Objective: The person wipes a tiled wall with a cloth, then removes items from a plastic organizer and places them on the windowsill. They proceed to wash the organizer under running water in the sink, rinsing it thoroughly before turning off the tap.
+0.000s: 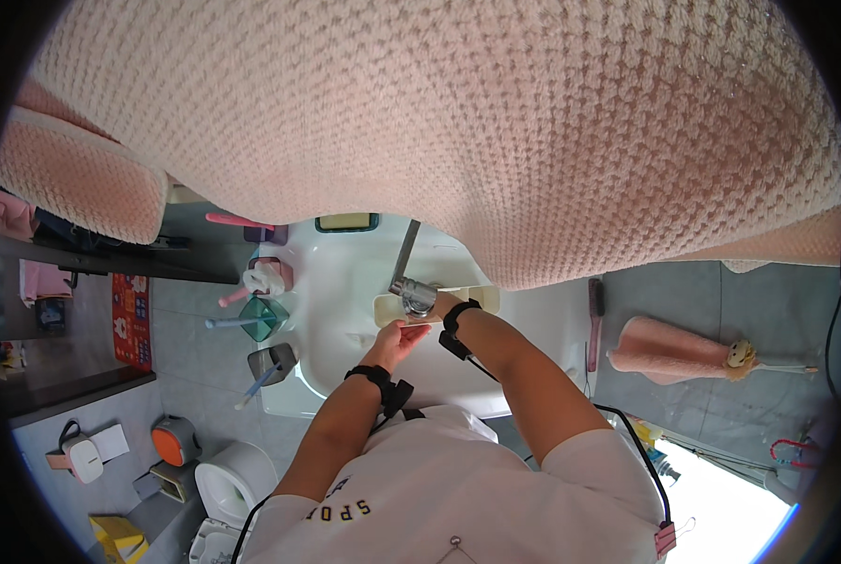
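Observation:
A cream plastic divided tray [489, 299] is over the white washbasin [350, 268], partly under the chrome tap [418, 296]. My left hand [394, 342] is at the tray's near edge, thumb at the rim and fingers below it, palm side up. My right hand [446, 306] reaches over the middle of the tray beside the tap. The tap and wrist hide most of its fingers, so its grip does not show. Both wrists wear black straps with small devices. Whether water runs is not clear.
A large pink towel [420, 127] hangs across the top of the view. Tumblers [265, 319] with toothbrushes line the basin's left rim. A soap dish [347, 222] sits at the back. On the right are a hairbrush [595, 324] and a hanging pink hand towel [667, 350]. A toilet [234, 479] stands lower left.

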The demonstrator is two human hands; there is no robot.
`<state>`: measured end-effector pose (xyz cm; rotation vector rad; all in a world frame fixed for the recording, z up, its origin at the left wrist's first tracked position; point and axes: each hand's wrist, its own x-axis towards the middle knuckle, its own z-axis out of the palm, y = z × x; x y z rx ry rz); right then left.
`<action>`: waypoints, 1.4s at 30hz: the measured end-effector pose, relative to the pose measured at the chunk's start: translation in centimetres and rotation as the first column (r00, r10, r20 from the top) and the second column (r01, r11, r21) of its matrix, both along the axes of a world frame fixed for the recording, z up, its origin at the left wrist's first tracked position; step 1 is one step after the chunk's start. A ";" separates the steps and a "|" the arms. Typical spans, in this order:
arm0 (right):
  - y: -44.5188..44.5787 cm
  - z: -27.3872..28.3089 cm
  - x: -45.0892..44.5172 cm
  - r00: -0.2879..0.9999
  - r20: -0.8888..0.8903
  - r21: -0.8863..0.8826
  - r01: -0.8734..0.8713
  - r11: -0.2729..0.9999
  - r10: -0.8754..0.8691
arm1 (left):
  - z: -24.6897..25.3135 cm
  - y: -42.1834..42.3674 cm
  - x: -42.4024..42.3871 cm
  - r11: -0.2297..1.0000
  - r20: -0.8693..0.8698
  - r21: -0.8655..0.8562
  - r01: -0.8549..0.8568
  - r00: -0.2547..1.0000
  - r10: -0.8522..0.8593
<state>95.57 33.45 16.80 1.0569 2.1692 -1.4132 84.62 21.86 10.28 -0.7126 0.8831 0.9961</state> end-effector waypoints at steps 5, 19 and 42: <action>-2.4 -5.1 0.0 0.967 -0.116 -0.011 0.225 0.974 -0.225 | 0.1 -0.2 0.1 0.998 -0.091 -0.027 0.049 0.995 -0.051; -3.4 -7.7 2.2 0.980 -0.181 0.229 0.122 0.966 -0.080 | -0.1 0.1 -1.5 0.918 -0.275 0.084 0.387 0.895 -0.352; -3.1 -7.5 3.7 0.974 0.071 0.459 -0.223 0.860 0.215 | -2.0 -1.8 -0.6 0.647 -0.523 -0.120 0.753 0.506 -0.686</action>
